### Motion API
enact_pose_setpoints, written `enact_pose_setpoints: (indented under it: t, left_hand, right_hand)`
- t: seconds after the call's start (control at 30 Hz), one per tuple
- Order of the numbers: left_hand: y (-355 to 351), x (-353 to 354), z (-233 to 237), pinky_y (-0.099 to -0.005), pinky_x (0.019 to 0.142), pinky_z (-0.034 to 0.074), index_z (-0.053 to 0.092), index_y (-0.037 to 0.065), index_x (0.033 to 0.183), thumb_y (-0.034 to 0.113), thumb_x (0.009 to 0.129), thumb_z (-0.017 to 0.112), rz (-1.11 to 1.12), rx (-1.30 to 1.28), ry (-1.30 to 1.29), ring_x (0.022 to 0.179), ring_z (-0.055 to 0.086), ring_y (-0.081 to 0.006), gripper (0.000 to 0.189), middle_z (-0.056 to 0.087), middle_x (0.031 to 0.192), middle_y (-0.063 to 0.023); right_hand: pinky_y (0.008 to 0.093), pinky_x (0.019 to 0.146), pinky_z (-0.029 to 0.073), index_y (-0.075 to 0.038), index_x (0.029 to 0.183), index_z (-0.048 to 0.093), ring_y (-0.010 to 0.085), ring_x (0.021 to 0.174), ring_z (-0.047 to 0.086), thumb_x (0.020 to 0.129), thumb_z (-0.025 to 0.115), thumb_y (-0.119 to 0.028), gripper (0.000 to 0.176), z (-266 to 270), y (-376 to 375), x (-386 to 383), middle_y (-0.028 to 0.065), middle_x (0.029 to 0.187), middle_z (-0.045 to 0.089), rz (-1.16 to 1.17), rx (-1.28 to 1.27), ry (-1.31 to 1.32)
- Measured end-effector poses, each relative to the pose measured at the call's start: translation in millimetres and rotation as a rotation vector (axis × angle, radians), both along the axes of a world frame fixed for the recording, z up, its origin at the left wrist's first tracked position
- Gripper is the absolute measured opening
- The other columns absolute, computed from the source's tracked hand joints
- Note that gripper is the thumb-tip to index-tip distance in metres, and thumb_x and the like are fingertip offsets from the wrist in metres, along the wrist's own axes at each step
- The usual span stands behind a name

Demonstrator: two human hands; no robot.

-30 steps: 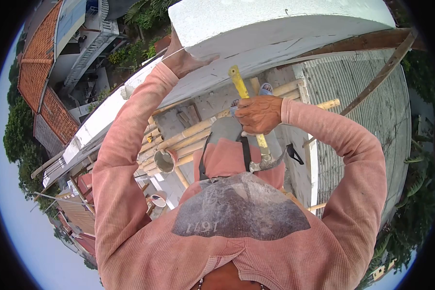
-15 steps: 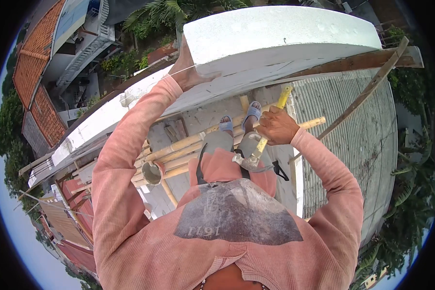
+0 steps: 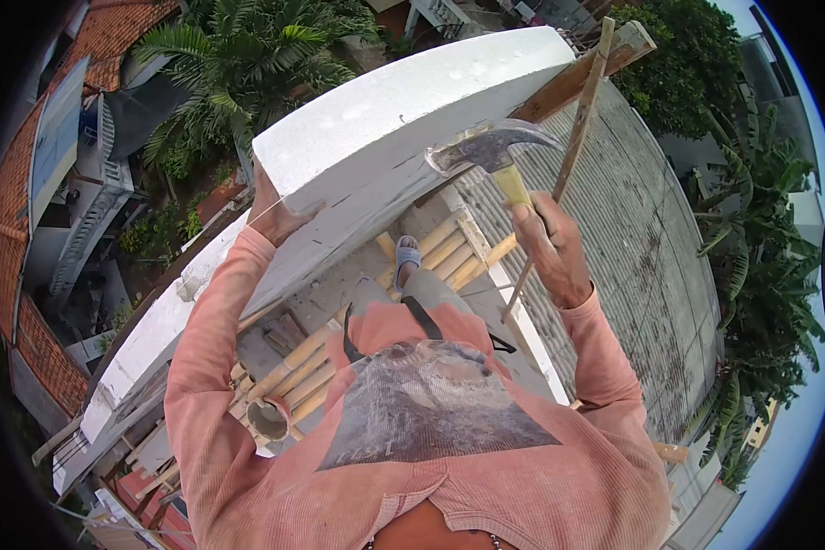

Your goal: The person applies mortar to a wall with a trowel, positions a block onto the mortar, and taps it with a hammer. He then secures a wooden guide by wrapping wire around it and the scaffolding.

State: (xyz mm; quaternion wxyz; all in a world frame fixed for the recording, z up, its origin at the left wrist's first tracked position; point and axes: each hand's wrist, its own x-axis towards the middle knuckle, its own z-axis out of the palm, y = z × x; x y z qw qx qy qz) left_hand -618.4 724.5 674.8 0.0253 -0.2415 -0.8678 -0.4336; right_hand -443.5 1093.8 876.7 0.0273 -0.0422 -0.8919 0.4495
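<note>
My right hand [image 3: 552,247] is wrapped around the yellow handle of a claw hammer [image 3: 490,147]. The hammer is raised, its steel head up beside the inner face of a long, curved white block [image 3: 412,96]. At the block's near left end, my left hand [image 3: 278,215] grips the lower corner, with the thumb side on the inner face and the other fingers partly hidden. A thin pale string passes by this hand. Below the block runs a white wall top [image 3: 142,348], curving off to the lower left.
Bamboo poles [image 3: 307,367] form a platform under my feet, with a bucket [image 3: 269,419] on the left. A corrugated roof [image 3: 614,238] lies to the right, crossed by a slanting wooden stick [image 3: 582,119]. Palms [image 3: 247,73] and tiled roofs [image 3: 55,367] are far below.
The hammer has swung up from low near my knees to beside the block, its head now on top. My left hand still grips the block's end. The view has turned.
</note>
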Motion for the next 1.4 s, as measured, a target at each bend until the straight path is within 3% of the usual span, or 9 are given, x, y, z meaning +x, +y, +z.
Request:
enact_pose_setpoints:
  t: [0.2, 0.3, 0.63, 0.73, 0.83, 1.03, 1.17, 1.37, 1.4]
  left_hand:
    - [-1, -1, 0, -0.0409, 0.118, 0.030, 0.006, 0.008, 0.151, 0.022, 0.066, 0.091, 0.003, 0.032, -0.001, 0.137, 0.037, -0.0272, 0.122, 0.034, 0.149, -0.0150]
    - [-2, 0, -2, -0.0413, 0.119, 0.029, 0.005, 0.009, 0.152, 0.022, 0.067, 0.090, 0.002, 0.041, -0.004, 0.137, 0.037, -0.0271, 0.122, 0.033, 0.149, -0.0146]
    - [-1, 1, -6, -0.0427, 0.120, 0.028, 0.001, 0.012, 0.154, 0.021, 0.070, 0.088, 0.005, 0.064, -0.005, 0.138, 0.036, -0.0267, 0.121, 0.031, 0.151, -0.0132]
    - [0, 1, -7, -0.0432, 0.120, 0.027, 0.000, 0.013, 0.154, 0.021, 0.071, 0.088, 0.015, 0.076, 0.001, 0.138, 0.035, -0.0265, 0.121, 0.030, 0.152, -0.0127]
    - [-1, 3, -7, -0.0436, 0.121, 0.027, -0.001, 0.014, 0.155, 0.020, 0.072, 0.087, 0.017, 0.079, -0.002, 0.139, 0.035, -0.0264, 0.121, 0.030, 0.152, -0.0123]
    - [-3, 3, -10, -0.0424, 0.119, 0.029, 0.002, 0.013, 0.154, 0.021, 0.073, 0.087, 0.010, 0.071, -0.034, 0.138, 0.037, -0.0261, 0.118, 0.033, 0.151, -0.0128]
    - [-6, 2, -17, -0.0403, 0.117, 0.033, 0.006, 0.009, 0.153, 0.022, 0.072, 0.088, -0.027, 0.050, -0.067, 0.136, 0.040, -0.0260, 0.116, 0.037, 0.147, -0.0140]
    - [-1, 3, -9, -0.0380, 0.114, 0.037, 0.015, 0.005, 0.151, 0.026, 0.071, 0.090, -0.055, 0.015, -0.097, 0.133, 0.045, -0.0263, 0.112, 0.044, 0.144, -0.0153]
    - [0, 4, -4, -0.0379, 0.114, 0.038, 0.018, 0.005, 0.151, 0.027, 0.070, 0.091, -0.043, 0.000, -0.098, 0.132, 0.046, -0.0266, 0.112, 0.044, 0.144, -0.0153]
  right_hand:
    - [0.0434, 0.063, 0.051, 0.002, 0.106, 0.061, 0.0362, 0.069, 0.067, 0.103, 0.056, -0.031, 0.033, 33, -8, -94, 0.0207, 0.076, 0.065, -0.052, 0.439, 0.427]
    - [0.0526, 0.066, 0.052, 0.002, 0.105, 0.059, 0.0459, 0.075, 0.066, 0.105, 0.051, -0.031, 0.034, 1, 6, -123, 0.0258, 0.081, 0.067, 0.101, 0.674, 0.086]
    - [0.0549, 0.065, 0.053, 0.001, 0.107, 0.057, 0.0463, 0.072, 0.067, 0.105, 0.047, -0.031, 0.034, 15, 3, -127, 0.0260, 0.078, 0.068, 0.141, 0.751, 0.100]
    - [0.0477, 0.059, 0.045, 0.002, 0.099, 0.058, 0.0407, 0.061, 0.059, 0.105, 0.051, -0.033, 0.036, -2, -1, -123, 0.0222, 0.068, 0.060, 0.075, 0.666, 0.179]
    - [0.0503, 0.060, 0.049, 0.000, 0.101, 0.061, 0.0450, 0.067, 0.065, 0.104, 0.052, -0.033, 0.034, 4, -2, -112, 0.0239, 0.078, 0.068, 0.075, 0.584, 0.152]
    - [0.0348, 0.055, 0.041, 0.001, 0.093, 0.060, 0.0207, 0.057, 0.050, 0.104, 0.057, -0.037, 0.039, -23, 2, -49, 0.0099, 0.066, 0.053, -0.402, 0.157, 0.290]
    - [0.0298, 0.054, 0.036, 0.001, 0.090, 0.061, 0.0093, 0.062, 0.043, 0.105, 0.056, -0.037, 0.041, -62, 17, 10, -0.0025, 0.070, 0.050, -0.650, -0.063, 0.117]
    - [0.0352, 0.059, 0.042, 0.000, 0.096, 0.066, 0.0153, 0.059, 0.052, 0.101, 0.055, -0.048, 0.049, -177, 52, 98, 0.0019, 0.065, 0.055, -0.843, -0.131, -0.609]
    - [0.0321, 0.048, 0.039, -0.002, 0.093, 0.066, 0.0126, 0.051, 0.049, 0.099, 0.057, -0.047, 0.046, -215, 63, 122, 0.0003, 0.060, 0.051, -0.811, -0.047, -0.606]
